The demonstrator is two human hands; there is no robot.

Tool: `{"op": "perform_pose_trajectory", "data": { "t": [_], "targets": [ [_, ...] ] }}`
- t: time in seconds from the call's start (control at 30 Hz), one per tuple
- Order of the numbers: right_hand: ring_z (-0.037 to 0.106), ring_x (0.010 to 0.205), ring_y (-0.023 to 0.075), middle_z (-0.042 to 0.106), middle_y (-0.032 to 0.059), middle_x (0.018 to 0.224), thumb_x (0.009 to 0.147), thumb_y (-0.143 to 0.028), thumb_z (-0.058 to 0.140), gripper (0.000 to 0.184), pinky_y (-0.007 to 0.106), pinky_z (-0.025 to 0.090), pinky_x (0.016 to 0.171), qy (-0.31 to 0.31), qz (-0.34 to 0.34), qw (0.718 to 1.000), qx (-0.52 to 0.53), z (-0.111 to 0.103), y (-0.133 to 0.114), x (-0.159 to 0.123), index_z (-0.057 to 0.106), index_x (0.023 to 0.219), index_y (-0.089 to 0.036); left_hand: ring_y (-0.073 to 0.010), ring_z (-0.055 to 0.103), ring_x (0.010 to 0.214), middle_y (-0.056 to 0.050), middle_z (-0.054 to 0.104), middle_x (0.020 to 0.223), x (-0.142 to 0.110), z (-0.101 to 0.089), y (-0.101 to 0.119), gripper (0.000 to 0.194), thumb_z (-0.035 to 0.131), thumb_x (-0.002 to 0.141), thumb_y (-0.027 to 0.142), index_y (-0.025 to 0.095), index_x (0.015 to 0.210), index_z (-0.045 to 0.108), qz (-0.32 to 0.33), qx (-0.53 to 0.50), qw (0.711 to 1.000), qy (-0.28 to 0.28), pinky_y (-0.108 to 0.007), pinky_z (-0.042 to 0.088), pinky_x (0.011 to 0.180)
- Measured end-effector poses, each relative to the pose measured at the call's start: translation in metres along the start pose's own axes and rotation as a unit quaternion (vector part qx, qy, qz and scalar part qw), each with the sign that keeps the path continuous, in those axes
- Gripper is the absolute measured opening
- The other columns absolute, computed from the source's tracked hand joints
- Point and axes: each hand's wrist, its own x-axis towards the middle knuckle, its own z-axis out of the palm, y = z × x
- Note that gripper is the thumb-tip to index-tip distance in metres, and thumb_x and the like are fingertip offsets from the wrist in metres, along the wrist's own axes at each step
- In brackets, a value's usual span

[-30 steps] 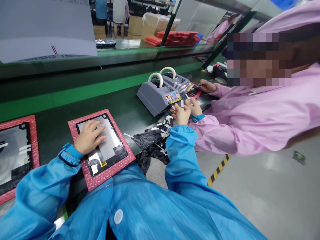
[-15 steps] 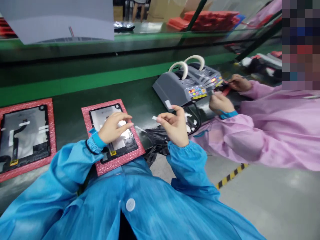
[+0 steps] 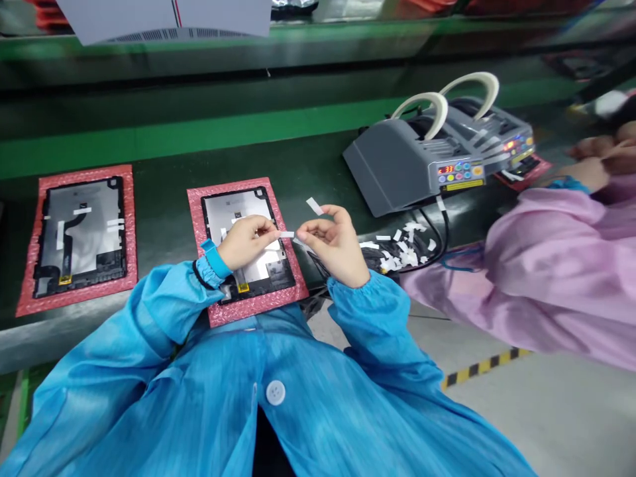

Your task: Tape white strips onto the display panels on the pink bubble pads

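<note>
A tablet screen panel (image 3: pixel 221 205), its silver back up with strips of white tape on it, lies on pink bubble wrap (image 3: pixel 197 225) in front of me. Above its right side my left hand (image 3: pixel 247 242) is closed, thumb and index finger pinching a short strip of white tape (image 3: pixel 287 234). My right hand (image 3: pixel 334 244) is just to the right, fingers curled, its thumb tip close to that strip's free end. A second strip of white tape (image 3: pixel 314 206) sticks out from my right index fingertip.
Another screen panel (image 3: pixel 106 199) on pink bubble wrap lies to the left. Two grey tape dispensers (image 3: pixel 392 165) stand at the right, with black cables and scattered tape pieces (image 3: pixel 407 255) below. A co-worker's pink sleeve (image 3: pixel 541 245) is close on the right. A white sheet (image 3: pixel 169 16) hangs above.
My left hand has moved right to meet my right hand and now pinches the tape strip that was at my right thumb. The view has shifted; the co-worker's hands appear farther right.
</note>
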Motion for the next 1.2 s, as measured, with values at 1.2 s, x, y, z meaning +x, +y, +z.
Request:
{"op": "perform_pose_trajectory", "data": {
  "t": [1.2],
  "targets": [
    [0.057,0.05,0.0135,0.057,-0.0087,0.057,0.06,-0.014,0.056,0.045,0.027,0.043,0.054,0.002,0.106,0.982,-0.159,0.024,0.023,0.029,0.028,0.094,-0.023,-0.0309,0.046,0.099,-0.011,0.057,0.088,0.01,0.016,-0.006,0.021,0.052,0.081,0.025,0.016,0.066,0.063,-0.093,0.257,0.961,-0.043,-0.048,0.037,0.083]
  ]
}}
